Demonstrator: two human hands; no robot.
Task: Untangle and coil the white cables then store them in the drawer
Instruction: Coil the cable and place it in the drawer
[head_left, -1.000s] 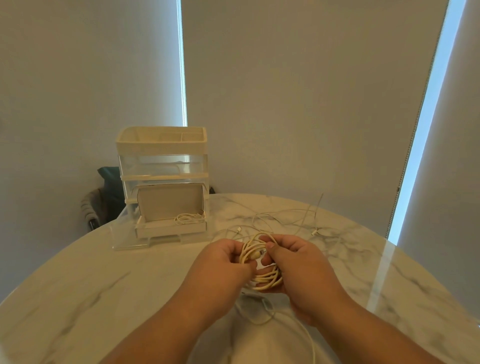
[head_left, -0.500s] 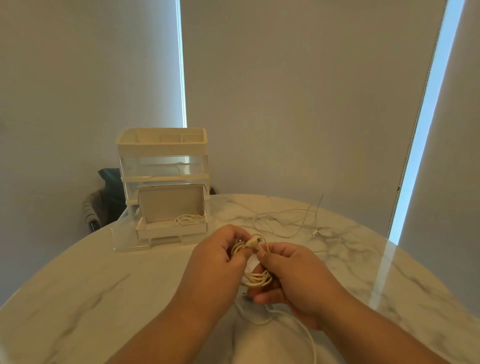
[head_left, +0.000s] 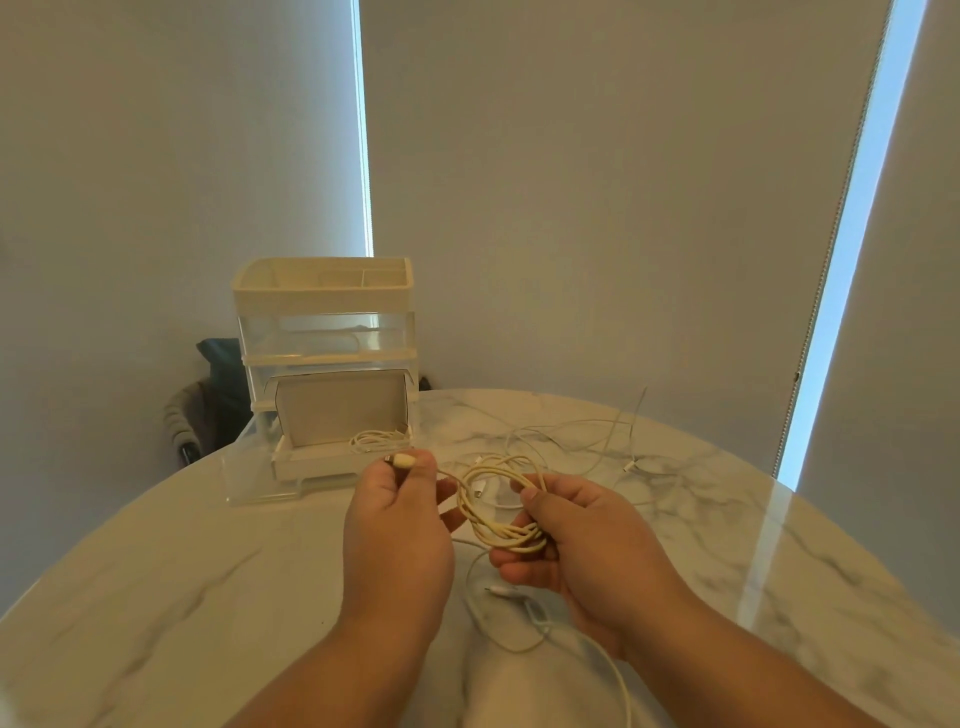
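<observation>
Looping cable coil (head_left: 501, 512) through right fingers (head_left: 530, 496).

This looks like a home or small office room. A round marble-patterned table (head_left: 208, 571) stands before pale roller blinds (head_left: 597, 182). A clear-and-cream plastic drawer organiser (head_left: 324, 312) sits on it.

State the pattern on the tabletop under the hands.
White marble with grey veins on the tabletop, seen best in the head view.
</observation>
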